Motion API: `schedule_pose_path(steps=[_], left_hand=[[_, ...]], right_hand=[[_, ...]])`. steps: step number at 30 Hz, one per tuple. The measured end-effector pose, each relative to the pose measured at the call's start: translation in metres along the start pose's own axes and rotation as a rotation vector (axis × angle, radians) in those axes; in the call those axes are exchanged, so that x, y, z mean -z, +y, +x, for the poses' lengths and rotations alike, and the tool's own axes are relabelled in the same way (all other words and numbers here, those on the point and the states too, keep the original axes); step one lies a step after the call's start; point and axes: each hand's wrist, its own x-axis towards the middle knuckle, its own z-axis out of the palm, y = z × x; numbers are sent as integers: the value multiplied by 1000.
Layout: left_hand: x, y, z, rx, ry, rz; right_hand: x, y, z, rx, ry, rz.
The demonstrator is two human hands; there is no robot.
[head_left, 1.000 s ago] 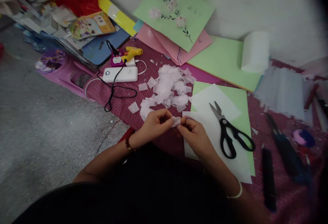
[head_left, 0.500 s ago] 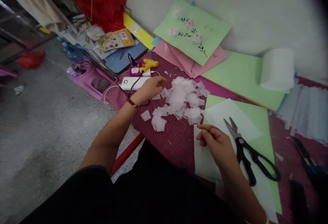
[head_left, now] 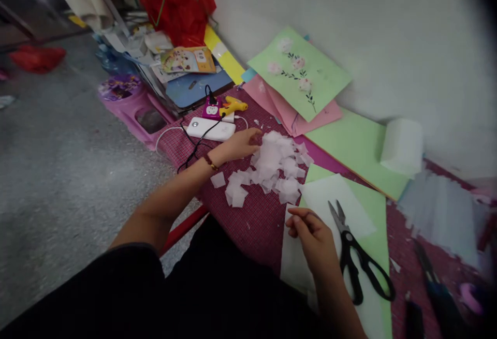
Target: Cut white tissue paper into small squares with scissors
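My left hand (head_left: 244, 144) reaches over the table to the left edge of a heap of small white paper squares (head_left: 272, 158). Its fingers are apart and touch or hover at the heap; I see nothing held in them. My right hand (head_left: 312, 235) is above white paper sheets (head_left: 293, 261), its fingers curled and the fingertips close together. Whatever may be between them is too small to make out. Black-handled scissors (head_left: 349, 238), blades slightly parted, lie just right of that hand on white and green paper (head_left: 376, 204).
Behind the heap are a white power bank (head_left: 212, 128), a yellow glue gun (head_left: 233, 106) and black cables. A green card with pink flowers (head_left: 301, 72) leans at the wall. To the right stand a white roll (head_left: 402, 147) and translucent strips (head_left: 442, 215).
My left hand has moved slightly right, closer to the paper heap. The view has shifted and turned, so the table things sit differently. My right hand keeps its curled pose.
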Motion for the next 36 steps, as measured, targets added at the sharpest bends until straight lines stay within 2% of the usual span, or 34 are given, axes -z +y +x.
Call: schedule_pose_path(steps=[2,4,7,10,13,16,19,23,25,28,29,31,34,36], left_hand=[[0,3,-15,-90,21,194],[-2,3,-32,-161,-74,311],[-6,-3,-52,-227,-214,371],[-6,-7,-60,-189,-196,246],[1,-1,-65,-143,-150,-52],[8,13,-70,-144,-223,-277],[8,28,-72,-143,-313,-357],[3,39,-70,-139,-378,-306],[1,43,-71,-143,-283,-201],[-6,48,-77,-99,83,-16],[-10,50,-81,-68,168,-6],[-20,53,-88,-10,183,-94],[-38,56,-94,28,61,-282],[-47,58,-93,40,37,-339]], right_hand=[[-1,-2,-4,-6,-46,-32],[-3,-6,-7,-11,-100,-71],[-8,-14,-7,12,-168,-126],[-17,-24,0,70,-209,-180],[-26,-34,14,135,-200,-209],[-31,-42,31,173,-172,-168],[-32,-51,44,181,-248,-150],[-34,-56,52,176,-350,-155],[-35,-54,54,131,-334,-116],[-34,-47,58,77,-258,-39],[-34,-45,59,80,-230,-26],[-33,-42,60,102,-195,-17],[-34,-42,60,144,-201,-49],[-35,-44,59,161,-205,-74]])
